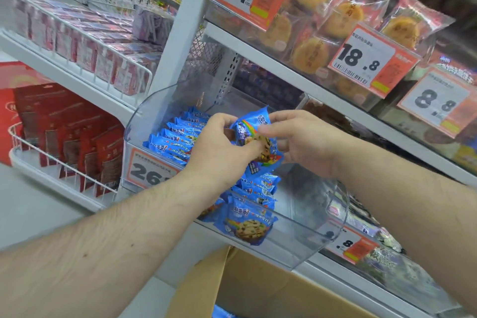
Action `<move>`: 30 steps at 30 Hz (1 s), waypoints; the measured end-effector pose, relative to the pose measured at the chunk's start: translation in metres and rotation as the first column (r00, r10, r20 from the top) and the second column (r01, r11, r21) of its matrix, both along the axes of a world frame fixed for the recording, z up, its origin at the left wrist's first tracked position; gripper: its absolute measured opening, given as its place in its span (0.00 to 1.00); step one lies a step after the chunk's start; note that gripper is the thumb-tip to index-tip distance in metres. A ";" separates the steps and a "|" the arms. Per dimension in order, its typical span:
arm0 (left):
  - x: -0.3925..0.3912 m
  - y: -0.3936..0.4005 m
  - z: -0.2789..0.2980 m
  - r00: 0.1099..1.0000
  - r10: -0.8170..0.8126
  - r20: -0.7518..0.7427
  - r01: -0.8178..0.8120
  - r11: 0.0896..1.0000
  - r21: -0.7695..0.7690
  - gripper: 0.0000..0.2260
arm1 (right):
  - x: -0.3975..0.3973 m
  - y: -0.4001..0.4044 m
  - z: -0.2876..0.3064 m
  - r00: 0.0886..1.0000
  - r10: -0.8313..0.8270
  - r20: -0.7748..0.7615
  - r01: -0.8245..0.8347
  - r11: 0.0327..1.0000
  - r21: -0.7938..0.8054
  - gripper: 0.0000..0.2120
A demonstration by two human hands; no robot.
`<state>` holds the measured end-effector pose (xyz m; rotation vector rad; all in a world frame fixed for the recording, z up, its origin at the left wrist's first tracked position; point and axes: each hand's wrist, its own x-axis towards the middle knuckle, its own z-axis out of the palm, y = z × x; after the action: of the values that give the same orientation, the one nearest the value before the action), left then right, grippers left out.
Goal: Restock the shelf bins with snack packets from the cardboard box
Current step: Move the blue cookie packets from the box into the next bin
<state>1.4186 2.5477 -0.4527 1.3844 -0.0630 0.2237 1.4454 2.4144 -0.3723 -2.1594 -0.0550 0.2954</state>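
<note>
Above a clear shelf bin (304, 235), the left hand (219, 147) and right hand (304, 142) together pinched a blue snack packet (254, 134), its long axis near upright, leaning right. It would sit best upright beside the row (175, 137); cardboard box (271, 289) below.

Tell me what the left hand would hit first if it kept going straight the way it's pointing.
The left hand points up and right, already gripping the blue cookie packet. Beyond that, it would likely meet the right hand holding the other side, though depth is uncertain.
</note>
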 end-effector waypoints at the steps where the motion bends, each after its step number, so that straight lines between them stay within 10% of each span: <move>1: 0.001 0.000 -0.001 1.000 0.011 0.004 -0.011 1.000 0.012 0.16 | -0.002 -0.002 0.002 0.999 0.017 -0.029 -0.018 0.999 -0.038 0.25; 5: -0.001 -0.001 -0.001 0.999 0.032 0.035 -0.037 0.985 0.167 0.26 | 0.001 -0.010 0.008 0.970 0.039 0.240 0.067 0.906 -0.418 0.07; 9: -0.011 0.001 -0.005 0.967 0.033 0.254 -0.138 0.902 0.408 0.22 | 0.020 -0.019 0.006 0.920 0.204 0.335 0.267 0.300 -0.916 0.09; 13: -0.020 0.003 -0.008 0.957 -0.054 0.285 -0.172 0.686 0.707 0.20 | 0.041 -0.021 -0.009 0.956 0.181 0.232 0.230 0.035 -0.973 0.13; 17: -0.019 -0.001 -0.014 0.961 -0.049 0.273 -0.210 0.515 0.831 0.20 | 0.074 -0.027 -0.023 0.963 0.123 0.239 0.240 0.012 -0.971 0.13; 30: -0.017 -0.003 -0.017 0.958 0.004 0.287 -0.252 0.493 0.833 0.16 | 0.125 -0.078 -0.069 0.970 0.090 0.224 0.205 0.183 -0.962 0.04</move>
<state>1.4017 2.5452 -0.4698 2.3973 -0.3240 0.5501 1.5708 2.3368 -0.4411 -3.5550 0.1437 -0.0483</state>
